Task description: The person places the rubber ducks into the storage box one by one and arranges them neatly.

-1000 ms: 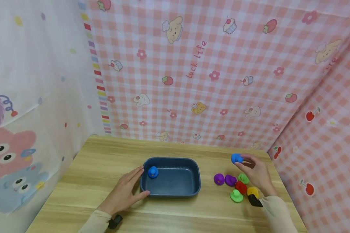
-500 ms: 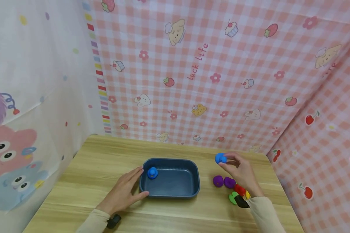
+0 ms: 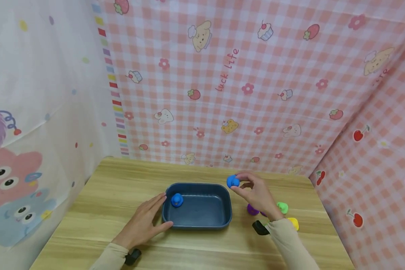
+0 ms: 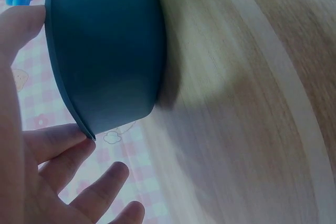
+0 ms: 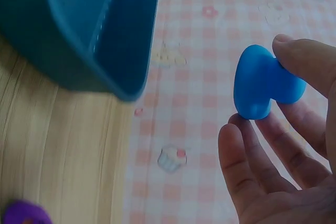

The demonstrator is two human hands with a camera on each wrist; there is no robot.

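My right hand (image 3: 257, 193) pinches a blue rubber duck (image 3: 233, 181) between thumb and fingertips, raised above the table by the far right corner of a dark blue rectangular tub (image 3: 202, 227). In the right wrist view, the duck (image 5: 254, 82) is held apart from the tub's wall (image 5: 128, 51). Another blue duck (image 3: 177, 200) sits inside the tub at its left end. My left hand (image 3: 141, 222) rests at the tub's left side, thumb and forefinger touching the rim, the other fingers extended, as the left wrist view shows.
Right of the tub, a purple duck (image 3: 252, 210), a green duck (image 3: 282, 207) and a yellow duck (image 3: 294, 223) lie on the wooden table (image 3: 216, 251). The right hand and sleeve hide other ducks there. Patterned cloth (image 3: 202, 93) hangs behind and at both sides.
My right hand has carried the blue duck leftward, from above the duck group to the tub's right end. The left hand has stayed at the rim.
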